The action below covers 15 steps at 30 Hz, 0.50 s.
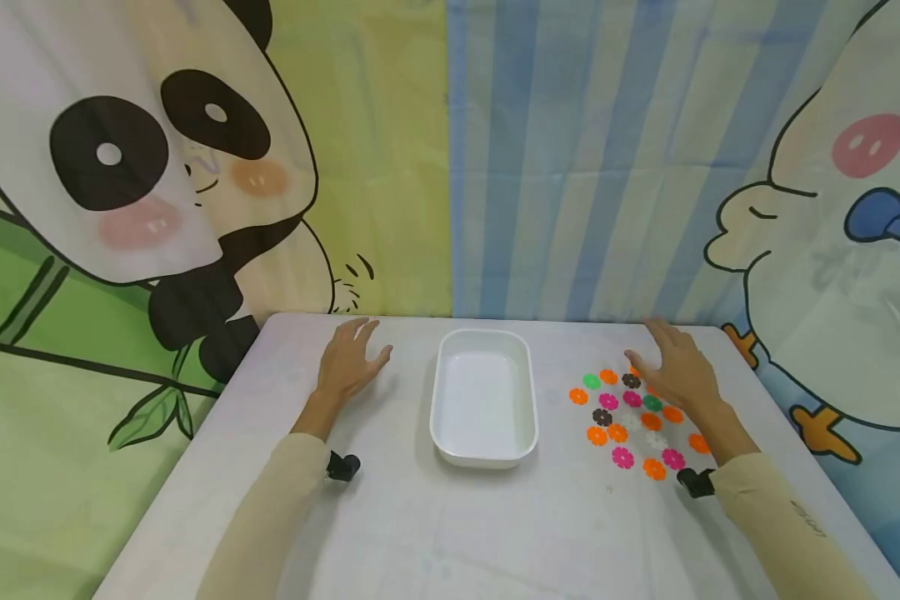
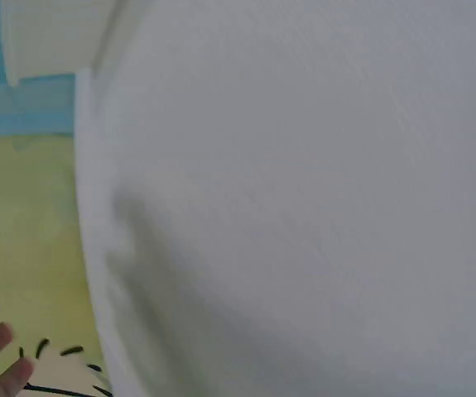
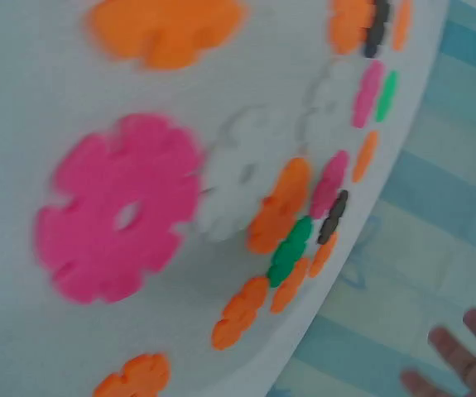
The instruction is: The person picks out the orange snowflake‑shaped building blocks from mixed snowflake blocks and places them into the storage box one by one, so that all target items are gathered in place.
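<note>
On the right of the table in the head view lie several flat, notched flower-shaped discs in orange, pink, green, dark brown and white, such as a pink disc (image 1: 622,457). My right hand (image 1: 677,367) hovers over the far right part of these discs, fingers spread and holding nothing. Its fingertips (image 3: 457,356) show at the lower right of the right wrist view, beyond a large pink disc (image 3: 122,208). To the left of a white rectangular tray (image 1: 484,454), my left hand (image 1: 348,360) is held above the table with its fingers apart and nothing in them.
The white tray stands in the middle of the white table (image 1: 450,533). Behind the table hangs a printed cloth (image 1: 390,167) with a panda and a white bird. Each wrist carries a small black camera mount, such as the left one (image 1: 342,467).
</note>
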Available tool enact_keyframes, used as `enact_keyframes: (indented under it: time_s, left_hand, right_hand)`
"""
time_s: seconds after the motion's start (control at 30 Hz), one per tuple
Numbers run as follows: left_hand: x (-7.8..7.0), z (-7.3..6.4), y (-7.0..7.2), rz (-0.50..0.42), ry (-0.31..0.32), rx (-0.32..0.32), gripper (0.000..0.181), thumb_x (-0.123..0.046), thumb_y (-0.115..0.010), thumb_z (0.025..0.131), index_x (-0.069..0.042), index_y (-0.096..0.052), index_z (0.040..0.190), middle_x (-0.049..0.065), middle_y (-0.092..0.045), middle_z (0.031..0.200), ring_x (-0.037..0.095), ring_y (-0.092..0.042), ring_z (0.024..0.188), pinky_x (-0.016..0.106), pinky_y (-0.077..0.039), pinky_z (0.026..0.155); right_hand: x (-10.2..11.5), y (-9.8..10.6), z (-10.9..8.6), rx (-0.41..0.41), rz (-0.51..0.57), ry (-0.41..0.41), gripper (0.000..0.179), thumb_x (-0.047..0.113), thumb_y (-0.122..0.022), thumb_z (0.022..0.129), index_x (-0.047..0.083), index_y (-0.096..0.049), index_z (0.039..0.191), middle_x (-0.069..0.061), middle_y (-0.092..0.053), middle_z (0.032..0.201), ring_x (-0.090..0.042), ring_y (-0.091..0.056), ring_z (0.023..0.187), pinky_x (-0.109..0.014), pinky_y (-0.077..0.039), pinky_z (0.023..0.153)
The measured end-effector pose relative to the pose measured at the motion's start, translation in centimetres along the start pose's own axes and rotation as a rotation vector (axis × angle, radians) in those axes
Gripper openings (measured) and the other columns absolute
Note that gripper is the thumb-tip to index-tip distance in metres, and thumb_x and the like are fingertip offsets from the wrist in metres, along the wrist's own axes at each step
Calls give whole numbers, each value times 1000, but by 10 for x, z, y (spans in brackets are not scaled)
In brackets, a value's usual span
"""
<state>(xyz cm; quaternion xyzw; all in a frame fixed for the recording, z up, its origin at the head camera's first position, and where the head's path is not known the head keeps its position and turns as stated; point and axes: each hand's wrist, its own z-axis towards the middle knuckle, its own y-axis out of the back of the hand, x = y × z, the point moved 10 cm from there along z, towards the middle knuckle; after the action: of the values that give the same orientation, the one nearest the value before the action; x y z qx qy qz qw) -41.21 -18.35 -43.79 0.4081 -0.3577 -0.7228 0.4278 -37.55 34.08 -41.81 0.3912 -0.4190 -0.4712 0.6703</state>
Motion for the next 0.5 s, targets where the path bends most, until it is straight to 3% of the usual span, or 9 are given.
enact_keyframes:
  time_s: [0.07, 0.17, 0.3, 0.5]
  left_hand:
    - [-11, 1, 3, -88, -11, -20, 40, -33, -64, 92, -8, -64, 124, 11, -60, 121, 27, -61, 101, 45, -55, 82]
    - [-32, 1, -1, -231, 17, 50, 26, -20, -68, 90, -5, -69, 111, 7, -66, 106, 20, -63, 79, 35, -56, 68]
    - [-56, -3, -8, -400, 33, 110, 24, -17, -71, 90, -3, -71, 109, 8, -69, 104, 21, -66, 84, 34, -58, 71]
    - [-78, -14, -11, -589, 22, 60, 27, -12, -76, 86, -2, -71, 110, 10, -70, 107, 23, -69, 92, 29, -60, 77]
  right_hand:
    - [-3, 2, 3, -23, 103, 20, 62, 22, -68, 92, -1, -41, 143, -28, -45, 137, -48, -46, 118, -67, -43, 95]
    - [-15, -6, 8, 0, 201, 8, 55, 4, -72, 86, -5, -48, 135, -27, -54, 124, -45, -53, 108, -62, -50, 87]
    - [-35, -26, 10, 89, 278, -90, 50, 4, -74, 85, -4, -53, 130, -25, -59, 121, -44, -54, 109, -59, -53, 81]
    - [-48, -49, 5, 219, 367, -163, 46, 7, -70, 90, -4, -54, 132, -28, -57, 126, -45, -56, 111, -57, -51, 92]
